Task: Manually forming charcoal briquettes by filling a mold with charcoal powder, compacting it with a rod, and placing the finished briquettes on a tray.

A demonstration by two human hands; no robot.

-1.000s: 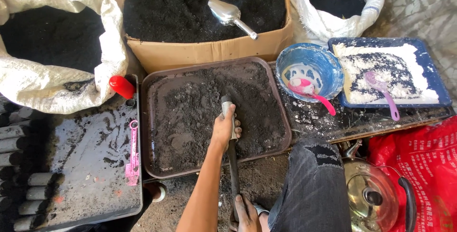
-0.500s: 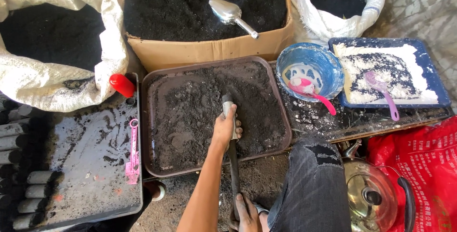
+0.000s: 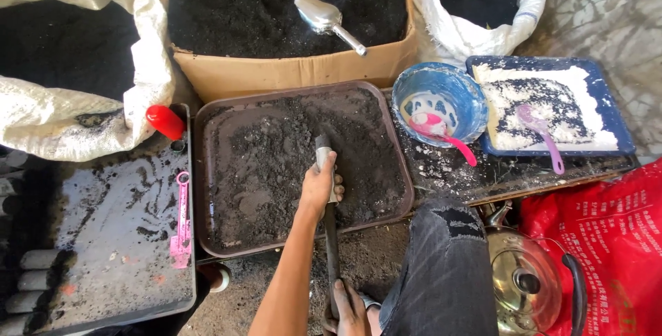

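Fingers of two hands around one rod

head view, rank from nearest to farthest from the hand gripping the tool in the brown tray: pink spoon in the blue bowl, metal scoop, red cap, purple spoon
From the left hand:
1. Pink spoon, in the blue bowl to the right.
2. Red cap, to the left, and metal scoop, above in the cardboard box: too close to call.
3. Purple spoon, far right on the blue tray.

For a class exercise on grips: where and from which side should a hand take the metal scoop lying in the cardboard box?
Grip the metal scoop by its narrow handle, coming from the tray side: the handle points toward the box's near wall, while the bowl lies on the dark powder.
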